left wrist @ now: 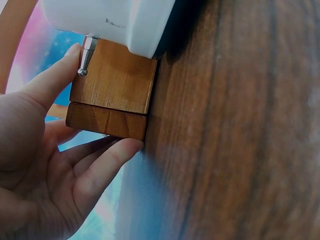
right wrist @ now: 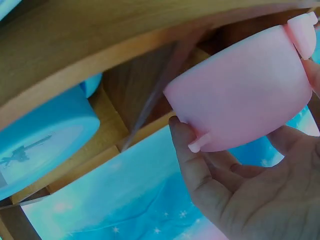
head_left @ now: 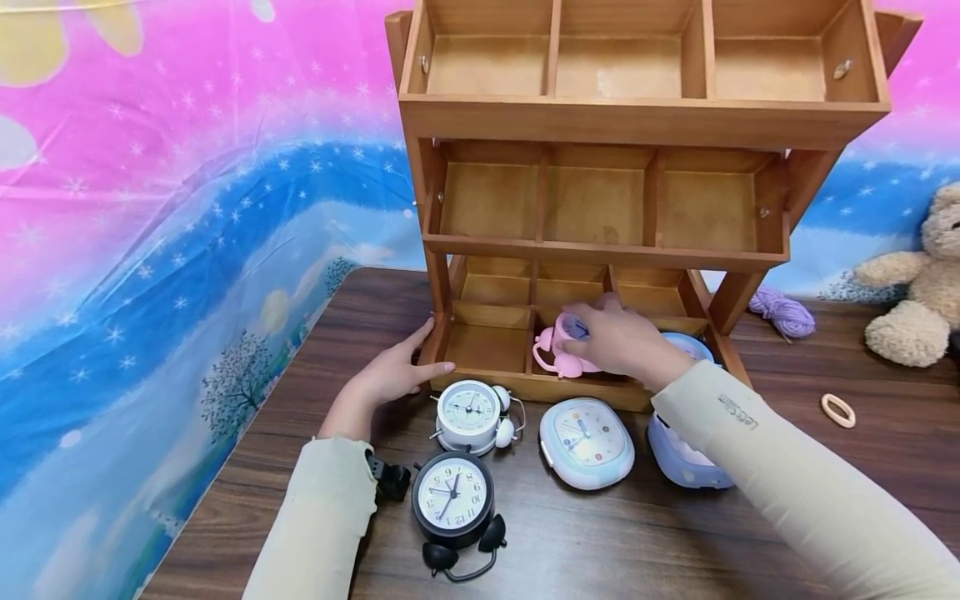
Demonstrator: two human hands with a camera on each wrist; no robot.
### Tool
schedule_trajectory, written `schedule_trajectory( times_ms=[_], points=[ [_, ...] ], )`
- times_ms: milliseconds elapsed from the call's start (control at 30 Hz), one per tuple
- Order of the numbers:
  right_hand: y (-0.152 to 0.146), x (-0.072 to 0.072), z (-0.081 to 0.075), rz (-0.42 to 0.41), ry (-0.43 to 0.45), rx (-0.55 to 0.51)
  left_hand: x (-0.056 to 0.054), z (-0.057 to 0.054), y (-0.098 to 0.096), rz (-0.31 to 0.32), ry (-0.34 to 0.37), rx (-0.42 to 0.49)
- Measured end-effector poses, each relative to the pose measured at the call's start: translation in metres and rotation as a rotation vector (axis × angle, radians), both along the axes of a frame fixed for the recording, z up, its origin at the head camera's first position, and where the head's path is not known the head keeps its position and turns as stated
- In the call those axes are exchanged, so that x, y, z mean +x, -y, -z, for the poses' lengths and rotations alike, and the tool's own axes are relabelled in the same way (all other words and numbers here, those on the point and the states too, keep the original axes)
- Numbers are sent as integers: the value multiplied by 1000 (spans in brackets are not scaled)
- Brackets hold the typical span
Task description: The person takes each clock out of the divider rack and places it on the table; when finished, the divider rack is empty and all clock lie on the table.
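Note:
A pink twin-bell alarm clock [head_left: 567,343] is in the middle compartment of the lowest tier of a wooden shelf [head_left: 645,122], its bells toward the front. My right hand [head_left: 626,342] grips its body, thumb on one side and fingers on the other in the right wrist view. At the lower left corner of the shelf, my left hand [head_left: 390,367] holds the wooden end between thumb and spread fingers. Just in front of that corner stands a white twin-bell alarm clock [head_left: 468,408]. A blue clock [right wrist: 50,140] sits in the compartment to the right, partly hidden by my right arm.
A black twin-bell alarm clock [head_left: 453,496] lies face up nearer me. Right of it are a pale blue rounded clock [head_left: 587,443] and a periwinkle clock [head_left: 678,458], partly covered by my sleeve. Purple yarn [head_left: 783,312], a wooden ring [head_left: 837,410] and a teddy bear [head_left: 918,283] are far right.

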State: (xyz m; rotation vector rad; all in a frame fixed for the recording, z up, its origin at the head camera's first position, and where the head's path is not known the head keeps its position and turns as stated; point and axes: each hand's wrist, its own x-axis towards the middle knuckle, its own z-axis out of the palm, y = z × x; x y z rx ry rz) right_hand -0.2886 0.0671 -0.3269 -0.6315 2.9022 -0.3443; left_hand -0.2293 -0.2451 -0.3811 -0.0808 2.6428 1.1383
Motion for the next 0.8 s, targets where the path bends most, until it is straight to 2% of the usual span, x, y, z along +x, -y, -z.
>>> schedule_trajectory(
  times_ms=[267,533,800],
  points=[
    [-5,18,-6,-30,-44,-24,-1,2,0,0,6,5],
    [-11,47,-8,-41,-82,-56,-1,1,1,5,9,-6],
    [-16,74,-9,-113,-121,-82,-1,0,0,15,7,-6]
  ],
)
